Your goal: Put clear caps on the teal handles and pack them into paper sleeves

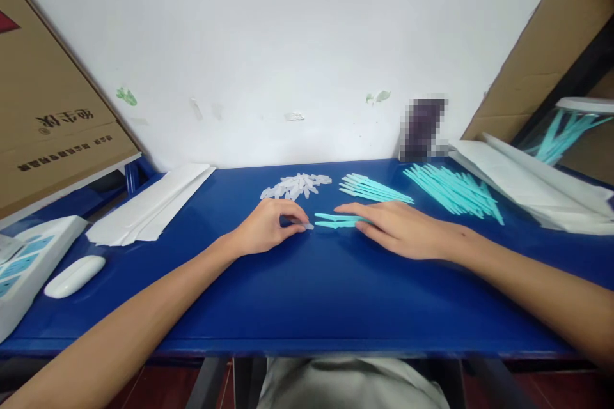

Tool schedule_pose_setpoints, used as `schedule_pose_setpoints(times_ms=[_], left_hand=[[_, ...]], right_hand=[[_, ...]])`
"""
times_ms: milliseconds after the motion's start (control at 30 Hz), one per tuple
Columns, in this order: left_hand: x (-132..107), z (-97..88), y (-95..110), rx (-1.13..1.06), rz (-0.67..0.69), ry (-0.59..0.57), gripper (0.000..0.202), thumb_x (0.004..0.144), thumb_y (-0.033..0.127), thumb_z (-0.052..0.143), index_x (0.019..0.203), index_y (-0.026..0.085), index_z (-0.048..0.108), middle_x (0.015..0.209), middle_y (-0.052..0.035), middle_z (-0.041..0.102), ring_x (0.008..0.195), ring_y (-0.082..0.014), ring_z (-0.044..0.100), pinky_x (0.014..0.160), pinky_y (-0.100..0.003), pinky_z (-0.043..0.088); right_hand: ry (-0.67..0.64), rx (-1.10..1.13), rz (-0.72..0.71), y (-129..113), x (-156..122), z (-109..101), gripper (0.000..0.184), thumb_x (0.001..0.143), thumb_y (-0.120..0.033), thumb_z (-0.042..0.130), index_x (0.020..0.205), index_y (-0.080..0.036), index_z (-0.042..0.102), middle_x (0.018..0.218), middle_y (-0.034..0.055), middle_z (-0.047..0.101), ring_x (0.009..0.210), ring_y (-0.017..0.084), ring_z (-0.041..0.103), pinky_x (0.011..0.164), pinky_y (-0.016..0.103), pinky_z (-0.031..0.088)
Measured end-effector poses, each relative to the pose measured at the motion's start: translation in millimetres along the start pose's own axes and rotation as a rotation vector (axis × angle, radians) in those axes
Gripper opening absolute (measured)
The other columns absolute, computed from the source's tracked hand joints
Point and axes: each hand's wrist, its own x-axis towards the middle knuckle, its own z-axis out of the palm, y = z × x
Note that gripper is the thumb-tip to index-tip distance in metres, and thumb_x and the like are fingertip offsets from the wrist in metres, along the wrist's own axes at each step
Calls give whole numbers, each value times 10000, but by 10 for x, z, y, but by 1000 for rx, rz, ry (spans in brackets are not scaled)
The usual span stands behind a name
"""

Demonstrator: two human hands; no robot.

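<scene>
My left hand (271,225) pinches a small translucent plastic piece (309,226) between thumb and fingertips. Just to its right, slim teal plastic sticks (336,221) with narrowed ends point toward that piece. My right hand (398,227) has its thumb and fingers around these sticks, the index finger stretched along the far side; their other ends are hidden under the palm. Behind my left hand lies a loose pile of similar translucent pieces (298,185). Beyond my right hand, several teal sticks lie side by side in a fanned row (371,188).
A larger heap of teal sticks (453,188) lies at the right, beside white paper bags (522,182). A clear tub (566,131) holds more sticks. On the left are flat white bags (151,204), a white oval object (75,276) and a white device (38,262). Cardboard stands at both sides.
</scene>
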Motion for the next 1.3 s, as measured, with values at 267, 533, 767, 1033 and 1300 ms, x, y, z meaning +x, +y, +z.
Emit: schedule_pose_setpoints(times_ms=[267,533,767,1033,1300], left_hand=[[3,58,2,-174,-136,17,94,833,225,734,913,181,711,922,-18,742,823,-139,697,820,-260,572],[27,28,54,-129,-188,-9,127,824,270,741,906,175,724,891,-31,742,770,-141,657,757,-272,560],[27,22,69,-171,-168,-39,126,828,246,731,931,174,725,927,-43,741,800,-148,666,787,-288,573],[24,-26,77,-191,-141,-130,154,847,251,734,986,186,729,960,-42,747,870,-160,686,827,-295,565],[26,-37,77,-175,-131,-155,155,856,279,735,980,187,735,967,-50,754,872,-164,692,821,-294,561]], right_hand=[[-27,-13,-62,-4,11,73,466,1017,-243,347,1458,-233,497,1242,90,708,963,237,702,768,341,503],[-33,-78,-30,-56,21,73,444,1023,-268,346,1412,-249,559,1049,77,723,811,209,687,665,303,467],[-40,-145,-39,-88,19,64,437,1020,-278,355,1399,-242,568,999,76,704,740,199,670,599,296,430],[-71,-123,-42,-98,11,32,431,1018,-268,369,1398,-259,572,1015,73,706,779,202,680,635,293,448],[-93,53,-64,-20,0,34,437,1025,-266,354,1402,-234,574,1224,103,699,1015,241,685,826,359,512]])
